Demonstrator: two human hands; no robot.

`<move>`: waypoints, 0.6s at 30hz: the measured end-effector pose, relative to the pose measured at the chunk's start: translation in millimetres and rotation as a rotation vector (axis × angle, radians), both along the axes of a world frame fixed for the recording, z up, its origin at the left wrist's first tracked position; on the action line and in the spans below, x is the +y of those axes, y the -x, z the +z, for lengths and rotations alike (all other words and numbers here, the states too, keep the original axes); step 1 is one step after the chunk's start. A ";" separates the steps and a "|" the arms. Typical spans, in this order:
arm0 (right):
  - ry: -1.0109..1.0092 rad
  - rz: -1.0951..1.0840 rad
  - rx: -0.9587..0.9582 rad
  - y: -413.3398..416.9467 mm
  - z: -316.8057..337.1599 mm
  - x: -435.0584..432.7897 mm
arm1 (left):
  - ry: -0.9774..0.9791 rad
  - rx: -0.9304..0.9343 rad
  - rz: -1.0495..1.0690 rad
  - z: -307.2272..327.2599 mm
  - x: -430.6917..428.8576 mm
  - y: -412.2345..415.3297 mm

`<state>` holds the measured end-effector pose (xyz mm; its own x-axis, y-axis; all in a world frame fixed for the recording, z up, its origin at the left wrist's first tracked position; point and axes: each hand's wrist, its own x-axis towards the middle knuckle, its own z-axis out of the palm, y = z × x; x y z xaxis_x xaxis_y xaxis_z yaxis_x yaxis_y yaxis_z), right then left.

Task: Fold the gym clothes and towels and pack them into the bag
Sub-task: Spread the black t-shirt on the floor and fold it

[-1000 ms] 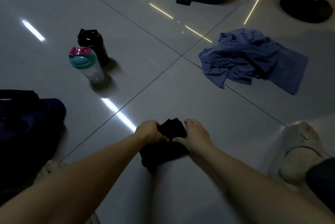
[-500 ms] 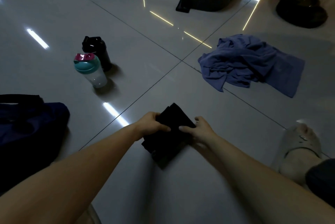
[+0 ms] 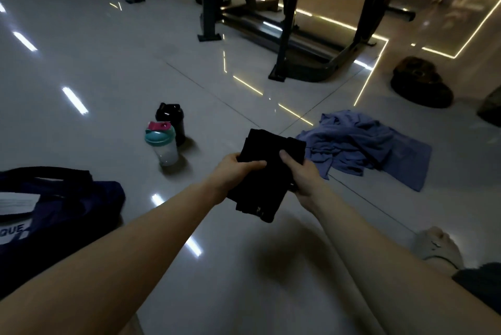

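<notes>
A folded black garment (image 3: 264,174) is held up above the floor between both hands. My left hand (image 3: 234,172) grips its left edge, thumb on top. My right hand (image 3: 301,173) grips its right edge, thumb pressed on the cloth. A crumpled blue cloth (image 3: 363,144) lies unfolded on the tiles just right of my hands. The dark navy bag (image 3: 62,207) with white lettering sits on the floor at the left, a black strap over its top.
Two shaker bottles stand left of centre: a clear one with a teal and pink lid (image 3: 162,144) and a black one (image 3: 171,120) behind it. Gym machine frames (image 3: 284,36) fill the back. Weight plates (image 3: 420,82) lie far right. My sandalled foot (image 3: 436,248) is lower right.
Both hands have lifted the black garment off the floor and raised it. The view has tilted up, so the gym machines now show.
</notes>
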<state>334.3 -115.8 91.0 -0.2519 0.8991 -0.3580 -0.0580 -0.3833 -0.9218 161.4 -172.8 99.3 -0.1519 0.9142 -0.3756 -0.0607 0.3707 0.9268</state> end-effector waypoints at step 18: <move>-0.234 0.199 0.040 113.0 190.2 -35.8 | -0.190 0.093 0.239 180.3 -74.3 80.4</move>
<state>221.2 -151.6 281.2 -0.4412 0.8875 -0.1333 -0.0407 -0.1681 -0.9849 81.1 -247.1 279.6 -0.3967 0.9010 -0.1756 -0.0366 0.1756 0.9838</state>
